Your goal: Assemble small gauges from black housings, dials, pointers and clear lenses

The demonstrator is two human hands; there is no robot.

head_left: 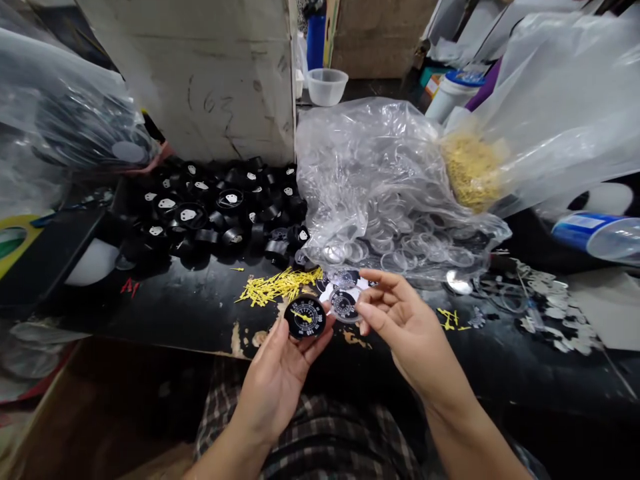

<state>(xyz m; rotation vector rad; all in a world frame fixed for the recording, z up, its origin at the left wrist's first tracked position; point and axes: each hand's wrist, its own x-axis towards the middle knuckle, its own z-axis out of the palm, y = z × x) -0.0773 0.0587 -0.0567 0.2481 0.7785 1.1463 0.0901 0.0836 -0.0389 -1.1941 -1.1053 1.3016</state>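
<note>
A round black gauge [305, 317] with white numbers and a yellow pointer faces up in my left hand [283, 373], whose fingers and thumb hold its rim. My right hand [400, 323] pinches a clear round lens [345, 305] by its right edge, just right of the gauge. Printed dials show through and behind the lens. Beyond the gauge lies a pile of yellow pointers [277, 287] on the black table [190, 313]. Many clear lenses spill from a plastic bag [375, 173] farther back.
Black gauge housings [215, 207] are heaped at the back left, before a large board [200, 80]. White flat parts [560, 307] and a few yellow pointers [450, 319] lie to the right. A blue-labelled clear container [595, 233] stands out at the far right.
</note>
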